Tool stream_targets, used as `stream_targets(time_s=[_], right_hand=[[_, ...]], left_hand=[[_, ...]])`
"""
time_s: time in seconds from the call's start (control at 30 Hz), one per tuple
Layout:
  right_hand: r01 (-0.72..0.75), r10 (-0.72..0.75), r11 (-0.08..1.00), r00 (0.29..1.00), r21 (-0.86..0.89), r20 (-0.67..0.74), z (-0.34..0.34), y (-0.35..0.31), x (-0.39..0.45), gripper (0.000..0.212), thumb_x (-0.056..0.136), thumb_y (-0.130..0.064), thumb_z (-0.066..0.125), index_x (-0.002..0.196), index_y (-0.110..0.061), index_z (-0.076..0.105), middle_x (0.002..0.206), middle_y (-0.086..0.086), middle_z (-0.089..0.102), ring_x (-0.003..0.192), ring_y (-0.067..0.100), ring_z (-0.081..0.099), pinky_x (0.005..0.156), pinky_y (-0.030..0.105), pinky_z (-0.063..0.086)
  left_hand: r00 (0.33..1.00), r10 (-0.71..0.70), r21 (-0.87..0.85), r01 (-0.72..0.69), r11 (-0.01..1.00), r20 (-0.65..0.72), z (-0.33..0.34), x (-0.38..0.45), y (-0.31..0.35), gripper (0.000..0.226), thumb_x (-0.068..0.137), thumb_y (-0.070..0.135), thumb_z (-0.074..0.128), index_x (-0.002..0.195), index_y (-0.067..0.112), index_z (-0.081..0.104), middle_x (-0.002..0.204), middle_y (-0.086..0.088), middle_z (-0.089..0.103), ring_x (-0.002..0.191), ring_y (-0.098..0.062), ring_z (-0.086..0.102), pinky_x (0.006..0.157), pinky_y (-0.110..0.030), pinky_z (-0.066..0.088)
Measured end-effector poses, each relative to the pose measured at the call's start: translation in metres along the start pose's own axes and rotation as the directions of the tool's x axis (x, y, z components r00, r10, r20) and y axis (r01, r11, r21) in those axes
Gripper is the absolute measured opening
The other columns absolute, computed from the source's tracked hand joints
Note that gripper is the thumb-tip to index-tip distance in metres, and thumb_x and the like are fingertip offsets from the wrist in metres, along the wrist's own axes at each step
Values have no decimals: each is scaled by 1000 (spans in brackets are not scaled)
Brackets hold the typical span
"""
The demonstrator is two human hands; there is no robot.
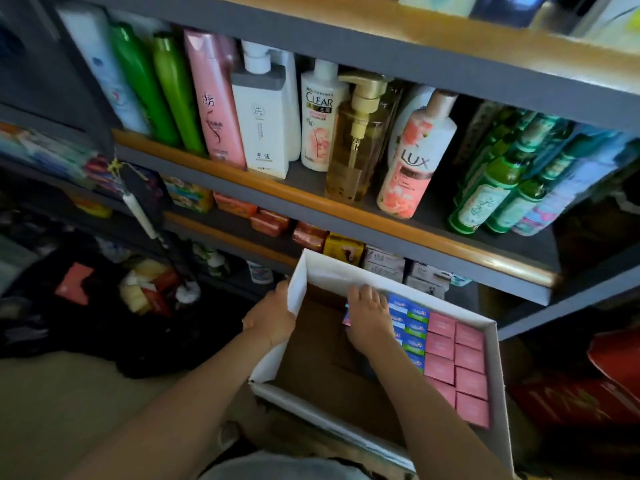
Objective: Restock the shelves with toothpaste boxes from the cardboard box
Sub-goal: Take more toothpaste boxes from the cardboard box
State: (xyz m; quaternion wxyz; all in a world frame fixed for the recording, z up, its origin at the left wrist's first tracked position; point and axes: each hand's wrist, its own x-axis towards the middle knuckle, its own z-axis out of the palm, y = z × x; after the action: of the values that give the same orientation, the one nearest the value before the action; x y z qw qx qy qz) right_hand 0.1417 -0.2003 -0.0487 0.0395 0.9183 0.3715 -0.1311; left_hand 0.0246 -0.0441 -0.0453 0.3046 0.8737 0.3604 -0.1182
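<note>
Right fingers point(369, 299) curled down over the end of a blue-and-green toothpaste box point(412, 315) — pinching or merely pressing, cannot tell, since the fingertips hide behind the pack. Right hand point(367, 323) inside the cardboard box point(498, 375), at the left edge of the stock. Left hand point(272, 315) clamped on the box's left wall, fingers out of sight behind the flap, steadying it. Blue toothpaste boxes in one column beside a double column of pink boxes point(457, 362); left half of the carton bare cardboard. Judged from that — partly emptied, a good share left to shelve. Shelves point(363, 216) above crowded with shampoo bottles point(214, 98), soap packs on the tier below.
</note>
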Motion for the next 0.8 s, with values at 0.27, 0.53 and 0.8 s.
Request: stream_targets(time_s=[0.27, 0.53, 0.8], right_hand=[[27, -43, 968, 997, 248, 60, -22, -10, 2, 70, 84, -32, 71, 144, -22, 35, 135, 9, 46, 124, 29, 47, 97, 41, 49], [209, -89, 603, 977, 770, -195, -151, -39, -41, 65, 78, -38, 80, 135, -33, 51, 116, -6, 63, 101, 6, 61, 83, 22, 51], [191, 118, 379, 960, 905, -252, -183, -199, -39, 22, 88, -31, 70, 106, -23, 62, 96, -6, 66, 84, 8, 64, 72, 23, 50]], left_hand=[[998, 61, -186, -59, 981, 2, -6, -28, -14, 62, 94, 30, 59, 148, 23, 29, 149, -4, 30, 129, -25, 42, 104, -45, 42], [947, 323, -763, -207, 613, 2, -81, -70, 22, 82, 59, 74, 73, 129, 37, 53, 130, 9, 61, 120, -8, 58, 105, -38, 47], [926, 377, -808, -228, 543, -8, -165, -103, -75, 72, 55, 46, 86, 120, 39, 56, 115, 15, 70, 105, -4, 66, 94, -30, 53]])
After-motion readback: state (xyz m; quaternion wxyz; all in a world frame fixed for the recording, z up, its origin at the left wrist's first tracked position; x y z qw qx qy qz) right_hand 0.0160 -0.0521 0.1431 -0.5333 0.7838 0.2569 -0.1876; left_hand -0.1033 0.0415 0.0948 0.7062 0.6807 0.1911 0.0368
